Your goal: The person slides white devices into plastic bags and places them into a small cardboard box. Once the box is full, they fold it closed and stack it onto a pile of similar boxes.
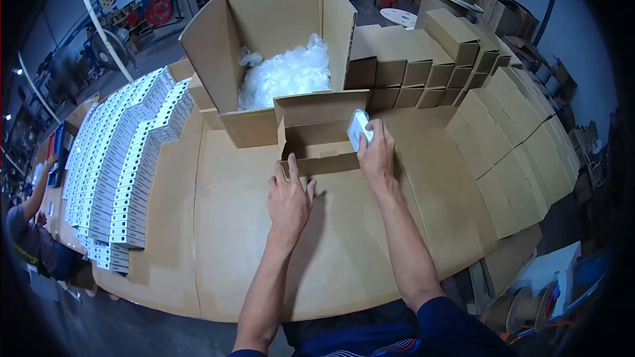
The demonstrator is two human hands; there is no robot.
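Observation:
An open brown cardboard box (324, 166) with its lid flap raised stands in the middle of the table; the part of its inside that shows looks bare. My left hand (290, 195) is at its front left, fingers apart and fingertips against the front wall. A small white box (358, 129) is tilted above the cardboard box's right end, gripped by my right hand (378, 152). The right fingers partly cover it.
Stacks of small white boxes (112, 158) stand at the left. Behind is a large carton (271, 20) holding crumpled clear plastic (288, 73). Closed brown boxes (417, 59) are piled back right, with more brown boxes (516, 145) at the right. Another person (36, 225) is at far left.

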